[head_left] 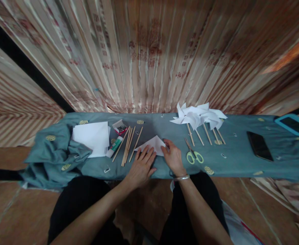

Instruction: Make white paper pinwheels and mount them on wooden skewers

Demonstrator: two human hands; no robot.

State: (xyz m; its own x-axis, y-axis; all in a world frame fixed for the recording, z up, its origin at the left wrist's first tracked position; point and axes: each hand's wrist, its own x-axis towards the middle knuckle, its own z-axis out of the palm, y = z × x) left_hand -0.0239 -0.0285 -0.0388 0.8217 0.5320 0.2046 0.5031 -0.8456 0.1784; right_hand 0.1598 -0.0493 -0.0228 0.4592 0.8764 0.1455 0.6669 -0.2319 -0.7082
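Observation:
A sheet of white paper (156,141), folded into a triangle, lies on the cloth in front of me. My left hand (141,167) rests flat on its lower left part with the fingers stretched out. At the right corner, the curled fingers of my right hand (173,156) hold the paper's edge. Just right of that hand lie scissors (194,157) with light green handles. Several thin wooden sticks (128,146) lie left of the paper, beside a green-and-white glue stick (114,147). Behind the glue stick, a small open box (120,127) contains small dark pieces.
A stack of white paper sheets (93,137) sits at the left by bunched cloth (47,149). Several white paper pinwheels (197,115) on sticks lie at the back right. Farther right are a dark phone (260,146) and a blue-framed device (294,124). A curtain (144,61) hangs behind.

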